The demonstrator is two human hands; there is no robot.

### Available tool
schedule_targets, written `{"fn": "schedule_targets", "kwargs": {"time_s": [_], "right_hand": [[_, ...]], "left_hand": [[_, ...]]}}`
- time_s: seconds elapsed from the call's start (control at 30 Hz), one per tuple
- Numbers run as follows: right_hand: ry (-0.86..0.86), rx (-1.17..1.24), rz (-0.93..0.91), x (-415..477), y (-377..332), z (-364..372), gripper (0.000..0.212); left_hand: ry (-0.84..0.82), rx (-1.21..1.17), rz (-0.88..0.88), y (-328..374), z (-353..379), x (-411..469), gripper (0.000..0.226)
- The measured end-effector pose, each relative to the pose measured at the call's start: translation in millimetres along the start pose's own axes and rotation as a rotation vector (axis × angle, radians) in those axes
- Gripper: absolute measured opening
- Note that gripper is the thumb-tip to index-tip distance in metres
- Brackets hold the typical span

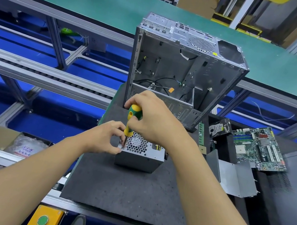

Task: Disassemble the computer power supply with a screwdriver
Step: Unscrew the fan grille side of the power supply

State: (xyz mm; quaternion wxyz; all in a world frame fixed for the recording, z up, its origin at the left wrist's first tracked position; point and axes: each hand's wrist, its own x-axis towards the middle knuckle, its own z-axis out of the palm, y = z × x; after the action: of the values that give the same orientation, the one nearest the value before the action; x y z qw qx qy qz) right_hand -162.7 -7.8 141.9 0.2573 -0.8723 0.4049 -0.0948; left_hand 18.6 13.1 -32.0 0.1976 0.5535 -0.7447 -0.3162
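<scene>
Working over a grey foam mat (123, 189), with an open computer case (169, 64) standing upright just beyond the right hand (154, 117) and a motherboard (259, 147) lying well off to that hand's right. Addressing the power supply (143, 159) directly beneath both hands, fan grille facing up. Gripping the screwdriver (132, 117) by its green-and-yellow handle in the right hand, tip down at the grille's corner. Pinching the shaft with the left hand (106, 138), just below the right.

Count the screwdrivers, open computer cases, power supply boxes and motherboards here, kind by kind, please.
Yellow-and-green-handled screwdriver: 1
Open grey metal computer case: 1
Grey metal power supply box: 1
Large green motherboard: 1
Total: 4
</scene>
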Motion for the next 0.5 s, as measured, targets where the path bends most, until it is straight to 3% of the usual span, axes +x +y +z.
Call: {"fn": "schedule_targets", "kwargs": {"time_s": [0.23, 0.43, 0.5], "right_hand": [[0.002, -0.014, -0.011, 1.4, -3.9, -1.6, 0.041], [0.030, 0.014, -0.008, 4.0, 2.0, 3.8, 0.011], [0.084, -0.010, -0.018, 4.3, 2.5, 6.7, 0.014]], "left_hand": [[0.005, -0.005, -0.015, 0.6, 0.7, -0.7, 0.012], [0.012, 0.011, -0.022, -0.3, 2.0, 0.1, 0.012], [0.004, 0.008, -0.024, -0.1, 1.5, -0.6, 0.011]]}}
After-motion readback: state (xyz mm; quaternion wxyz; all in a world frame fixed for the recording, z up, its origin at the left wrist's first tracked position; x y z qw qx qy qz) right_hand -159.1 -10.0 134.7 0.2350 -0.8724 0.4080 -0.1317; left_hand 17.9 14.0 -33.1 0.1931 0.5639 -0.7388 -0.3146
